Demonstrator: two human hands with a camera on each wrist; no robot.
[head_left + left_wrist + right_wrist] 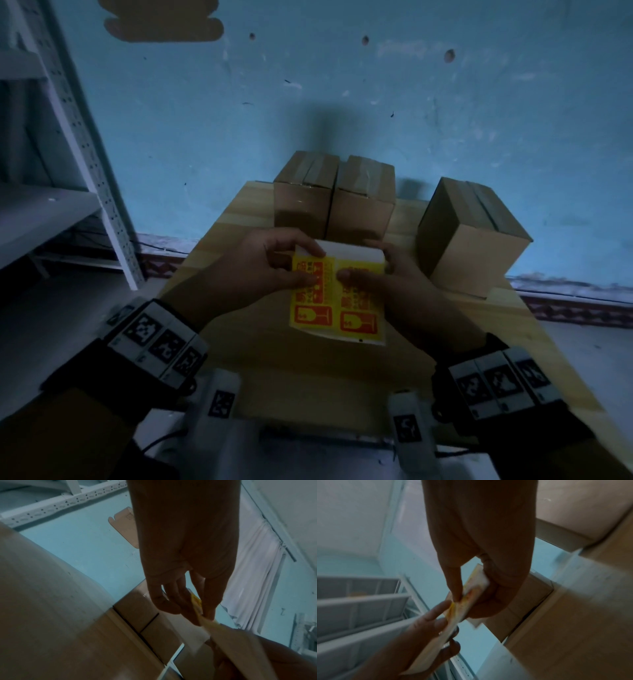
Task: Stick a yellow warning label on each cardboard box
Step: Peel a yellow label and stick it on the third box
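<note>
Your head view alone shows the whole scene: the blue wall (376,102), the grey shelf (51,205) on your left, and the wooden table (239,359) with three boxes. Two boxes (305,195) (363,198) stand side by side at the far edge, touching. The third box (469,236) stands apart on the right, turned a bit. None of the faces you can see has a label.

You hold the label sheet (337,301) up over the table, just in front of the two boxes. Only the head view shows its yellow face with red pictures; the top edge curls back, white.

The wrist views show the sheet edge-on, a thin yellow strip (197,601) (467,599). They show what the head view hides: your fingers behind the paper.

Your left hand (270,270) pinches the sheet's top left, thumb in front. Your right hand (380,277) pinches the top right, thumb (346,275) flat on the yellow face.
</note>
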